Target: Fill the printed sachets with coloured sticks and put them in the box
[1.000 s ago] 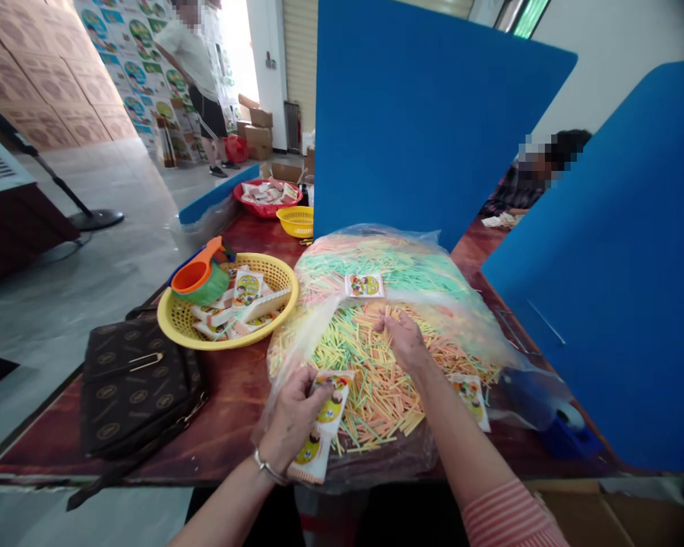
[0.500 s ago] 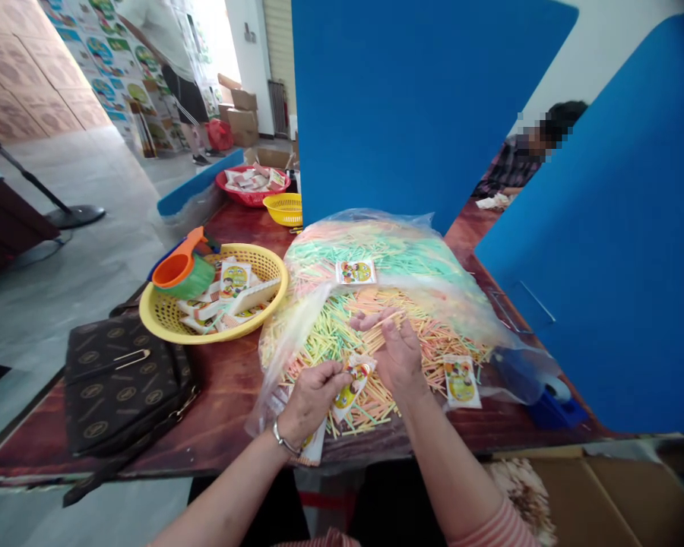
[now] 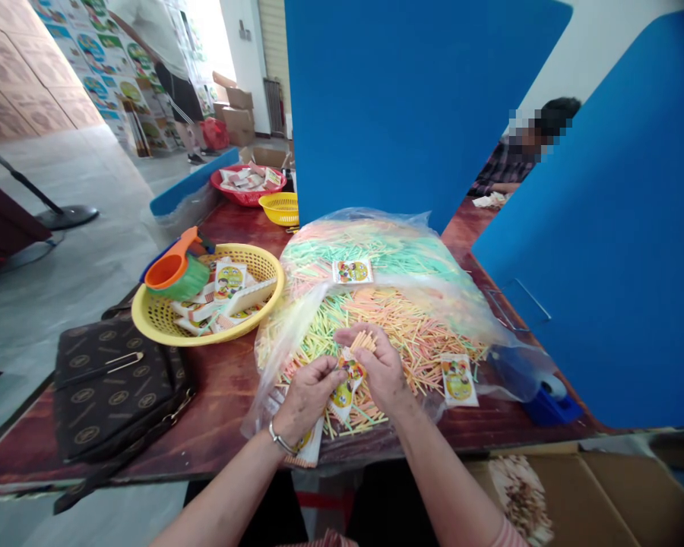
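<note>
My left hand (image 3: 306, 399) is shut on a printed sachet strip (image 3: 342, 395), whose lower end (image 3: 308, 450) hangs below my wrist. My right hand (image 3: 381, 371) pinches a small bunch of coloured sticks (image 3: 363, 342) right at the sachet's top edge. Under both hands lies a large clear plastic bag (image 3: 370, 243) filled with thin pastel sticks (image 3: 419, 338) in green, yellow and orange. Loose sachets rest on it, one (image 3: 352, 271) further away and one (image 3: 459, 380) to my right.
On the wooden table (image 3: 228, 387) stand a yellow basket (image 3: 245, 254) of sachets with an orange scoop (image 3: 171, 272), and a dark handbag (image 3: 114, 395). Further back are a red basket (image 3: 245, 196) and a small yellow basket (image 3: 279, 209). Blue partitions (image 3: 399, 99) rise to the right.
My right hand has lifted a pinch of sticks from the pile and moved left to the sachet. My hands are now closer together, and the view has shifted slightly.
</note>
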Demonstrator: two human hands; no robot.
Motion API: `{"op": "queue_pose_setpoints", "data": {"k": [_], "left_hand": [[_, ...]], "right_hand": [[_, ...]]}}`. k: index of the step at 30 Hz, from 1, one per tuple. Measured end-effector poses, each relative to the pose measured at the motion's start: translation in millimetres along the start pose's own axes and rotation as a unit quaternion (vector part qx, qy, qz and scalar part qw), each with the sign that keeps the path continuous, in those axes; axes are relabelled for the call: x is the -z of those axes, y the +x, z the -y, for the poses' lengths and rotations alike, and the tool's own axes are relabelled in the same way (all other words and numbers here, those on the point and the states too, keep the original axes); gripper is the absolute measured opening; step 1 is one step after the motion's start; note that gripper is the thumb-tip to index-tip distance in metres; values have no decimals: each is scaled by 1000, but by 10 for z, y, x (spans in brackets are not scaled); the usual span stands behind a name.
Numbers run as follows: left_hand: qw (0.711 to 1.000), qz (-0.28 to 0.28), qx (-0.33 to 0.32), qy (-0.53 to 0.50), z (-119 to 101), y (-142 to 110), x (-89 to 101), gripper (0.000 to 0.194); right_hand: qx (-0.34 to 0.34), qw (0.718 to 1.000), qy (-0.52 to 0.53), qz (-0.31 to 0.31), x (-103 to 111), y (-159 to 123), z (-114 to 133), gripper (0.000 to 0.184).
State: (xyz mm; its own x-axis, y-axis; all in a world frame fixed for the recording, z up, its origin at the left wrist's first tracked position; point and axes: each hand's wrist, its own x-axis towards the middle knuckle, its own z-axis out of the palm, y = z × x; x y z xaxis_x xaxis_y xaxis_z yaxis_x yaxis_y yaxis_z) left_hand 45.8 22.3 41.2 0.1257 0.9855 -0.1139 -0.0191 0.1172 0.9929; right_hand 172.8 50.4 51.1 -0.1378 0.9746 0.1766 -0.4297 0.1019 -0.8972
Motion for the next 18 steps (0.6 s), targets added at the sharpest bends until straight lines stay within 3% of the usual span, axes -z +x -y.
{"op": "queue_pose_setpoints", "data": {"k": [2, 5, 8, 11, 15, 18], "left_hand": [[1000, -3, -2, -12, -4, 6, -10, 20], [999, 3, -1, -41, -16, 2, -20, 21], [997, 25, 5, -71, -27, -8, -28, 19], [997, 22, -9, -72, -26, 0, -80, 17], [999, 16, -46, -18, -32, -9, -263, 16], [996, 31, -44, 67, -27, -88, -335, 16]], "right_hand": [[7, 1000, -1, 3, -3, -2, 43, 39], [29, 993, -110, 45, 15, -24, 135, 30], [38, 979, -180, 86, 51, -95, 149, 35], [40, 992, -122, 19, 75, -230, 50, 50], [0, 980, -178, -90, 207, -423, -43, 25], [4, 962, -198, -187, 579, -510, 60, 23]]}}
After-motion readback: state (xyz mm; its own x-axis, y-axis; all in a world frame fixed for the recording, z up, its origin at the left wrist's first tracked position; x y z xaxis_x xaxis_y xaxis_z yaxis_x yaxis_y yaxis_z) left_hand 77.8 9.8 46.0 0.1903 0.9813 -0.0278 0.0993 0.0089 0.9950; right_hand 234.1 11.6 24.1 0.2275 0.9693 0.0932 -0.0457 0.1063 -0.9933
